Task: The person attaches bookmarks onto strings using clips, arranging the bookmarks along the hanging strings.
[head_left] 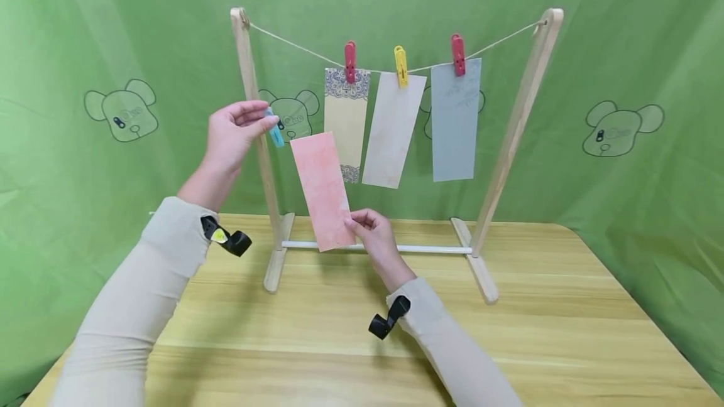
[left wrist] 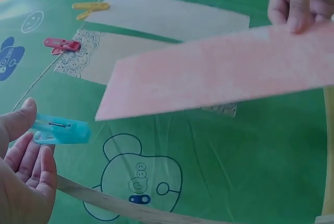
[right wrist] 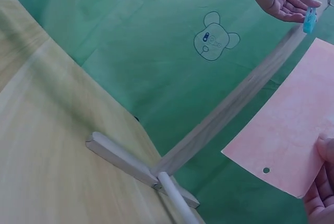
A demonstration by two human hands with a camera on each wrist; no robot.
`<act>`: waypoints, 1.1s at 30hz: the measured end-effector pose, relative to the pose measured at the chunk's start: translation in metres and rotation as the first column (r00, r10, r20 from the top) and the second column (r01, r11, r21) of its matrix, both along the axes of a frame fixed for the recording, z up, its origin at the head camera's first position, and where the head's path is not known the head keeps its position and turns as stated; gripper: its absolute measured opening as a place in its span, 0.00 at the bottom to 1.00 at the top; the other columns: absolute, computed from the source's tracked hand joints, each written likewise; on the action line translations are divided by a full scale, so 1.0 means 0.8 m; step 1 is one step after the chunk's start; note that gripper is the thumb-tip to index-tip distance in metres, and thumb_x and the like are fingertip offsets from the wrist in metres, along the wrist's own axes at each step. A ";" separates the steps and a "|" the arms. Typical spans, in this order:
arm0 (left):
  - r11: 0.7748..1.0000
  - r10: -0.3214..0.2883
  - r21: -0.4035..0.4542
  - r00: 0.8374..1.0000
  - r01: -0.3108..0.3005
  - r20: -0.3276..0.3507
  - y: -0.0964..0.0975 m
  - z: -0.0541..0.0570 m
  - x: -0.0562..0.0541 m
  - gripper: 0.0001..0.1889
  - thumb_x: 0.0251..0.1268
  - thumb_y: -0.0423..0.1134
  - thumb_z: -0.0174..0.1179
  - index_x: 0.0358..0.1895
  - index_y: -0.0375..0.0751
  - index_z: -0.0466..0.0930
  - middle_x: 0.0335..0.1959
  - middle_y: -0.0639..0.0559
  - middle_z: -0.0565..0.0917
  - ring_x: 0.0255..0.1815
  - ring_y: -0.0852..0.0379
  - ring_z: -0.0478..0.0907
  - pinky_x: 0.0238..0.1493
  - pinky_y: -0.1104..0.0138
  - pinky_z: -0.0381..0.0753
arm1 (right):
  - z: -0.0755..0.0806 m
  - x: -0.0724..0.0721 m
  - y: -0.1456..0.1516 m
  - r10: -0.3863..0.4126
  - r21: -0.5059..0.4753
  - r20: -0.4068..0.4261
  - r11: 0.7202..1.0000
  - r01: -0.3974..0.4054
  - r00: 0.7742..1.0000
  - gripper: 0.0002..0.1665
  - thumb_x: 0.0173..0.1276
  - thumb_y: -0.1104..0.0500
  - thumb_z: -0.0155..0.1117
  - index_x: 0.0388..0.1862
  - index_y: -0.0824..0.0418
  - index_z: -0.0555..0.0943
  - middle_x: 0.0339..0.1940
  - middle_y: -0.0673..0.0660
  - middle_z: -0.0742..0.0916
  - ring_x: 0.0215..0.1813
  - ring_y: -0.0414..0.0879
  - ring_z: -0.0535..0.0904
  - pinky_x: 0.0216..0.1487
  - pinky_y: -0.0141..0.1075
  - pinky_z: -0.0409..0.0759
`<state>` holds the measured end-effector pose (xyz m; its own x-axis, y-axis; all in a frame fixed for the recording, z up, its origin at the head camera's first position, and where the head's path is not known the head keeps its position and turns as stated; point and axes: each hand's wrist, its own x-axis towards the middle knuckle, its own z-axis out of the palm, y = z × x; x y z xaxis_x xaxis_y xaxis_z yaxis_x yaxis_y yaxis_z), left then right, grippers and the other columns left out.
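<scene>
My left hand [head_left: 232,134] pinches a light blue clothespin [head_left: 275,129] by its handle end, beside the left post of a wooden stand. In the left wrist view the clothespin [left wrist: 62,130] points toward the pink card. My right hand [head_left: 376,240] pinches that pink card [head_left: 321,190] at its lower right edge, thumb on the front. The card tilts, its top below the string. A small hole [right wrist: 266,170] shows near its bottom end in the right wrist view. The blue clothespin and the card are apart.
A string [head_left: 300,48] sags between wooden posts [head_left: 517,124]. Red and yellow clothespins [head_left: 401,66] hold a patterned card [head_left: 345,124], a whitish card [head_left: 394,130] and a grey-blue card [head_left: 455,121] on it. A white bar [head_left: 430,249] joins the stand's feet on the wooden table [head_left: 543,331].
</scene>
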<state>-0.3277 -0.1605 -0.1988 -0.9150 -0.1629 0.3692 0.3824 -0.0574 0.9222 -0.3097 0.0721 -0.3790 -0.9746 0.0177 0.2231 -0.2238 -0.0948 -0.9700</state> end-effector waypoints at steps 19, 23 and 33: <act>0.973 0.044 -0.224 0.998 -0.055 -0.055 0.029 0.071 -0.005 0.18 0.52 0.29 0.68 0.49 0.35 0.81 0.42 0.49 0.85 0.42 0.60 0.79 0.52 0.72 0.78 | 0.031 -0.007 -0.018 -0.002 -0.023 -0.009 1.000 0.002 1.000 0.09 0.59 0.69 0.66 0.39 0.69 0.80 0.34 0.52 0.84 0.35 0.39 0.77 0.39 0.25 0.80; 0.963 0.064 -0.257 0.995 -0.080 -0.071 0.036 0.085 -0.005 0.17 0.52 0.30 0.69 0.48 0.36 0.81 0.43 0.48 0.85 0.41 0.60 0.79 0.50 0.72 0.79 | 0.039 -0.007 -0.022 -0.006 -0.023 -0.004 1.000 0.006 1.000 0.09 0.59 0.70 0.66 0.39 0.69 0.80 0.32 0.51 0.84 0.34 0.39 0.77 0.37 0.24 0.79; 0.975 0.061 -0.209 0.994 -0.079 -0.093 0.044 0.118 -0.012 0.14 0.50 0.28 0.69 0.43 0.37 0.83 0.35 0.54 0.84 0.37 0.62 0.78 0.50 0.73 0.78 | 0.056 -0.009 -0.029 0.014 -0.014 -0.006 1.000 -0.014 1.000 0.09 0.60 0.69 0.65 0.40 0.68 0.80 0.32 0.50 0.83 0.34 0.39 0.76 0.35 0.24 0.77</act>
